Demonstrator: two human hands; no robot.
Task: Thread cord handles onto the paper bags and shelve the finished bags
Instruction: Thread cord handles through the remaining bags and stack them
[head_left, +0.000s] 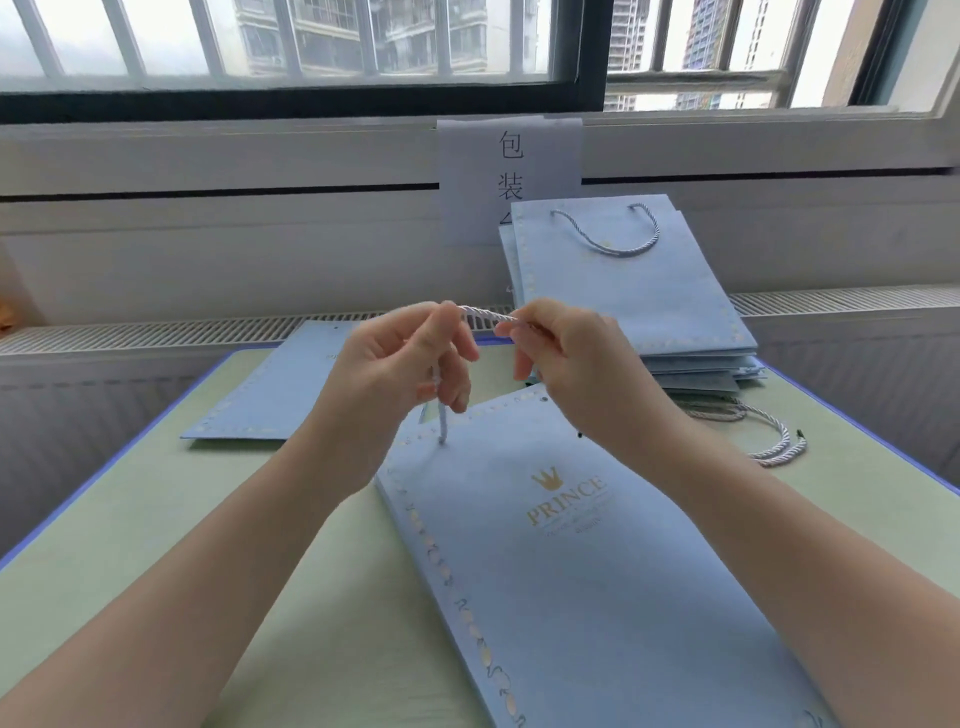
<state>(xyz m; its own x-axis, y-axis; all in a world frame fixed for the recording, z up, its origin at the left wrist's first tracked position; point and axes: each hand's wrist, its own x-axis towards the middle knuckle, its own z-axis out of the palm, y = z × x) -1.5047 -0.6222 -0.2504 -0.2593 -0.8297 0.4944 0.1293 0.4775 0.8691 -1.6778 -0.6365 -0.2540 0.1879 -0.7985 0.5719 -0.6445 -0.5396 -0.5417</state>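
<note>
A white cord (485, 313) is pinched between the left hand (395, 364) and the right hand (566, 358), one end running down into a blue paper bag (597, 571) laid flat on the table (156, 519). Finished bags (639, 291) are stacked behind.

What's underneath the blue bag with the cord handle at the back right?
The handled bag lies on top of a stack of flat blue bags on the table. Only their edges show at the right and bottom; whether those have handles is covered.
</note>
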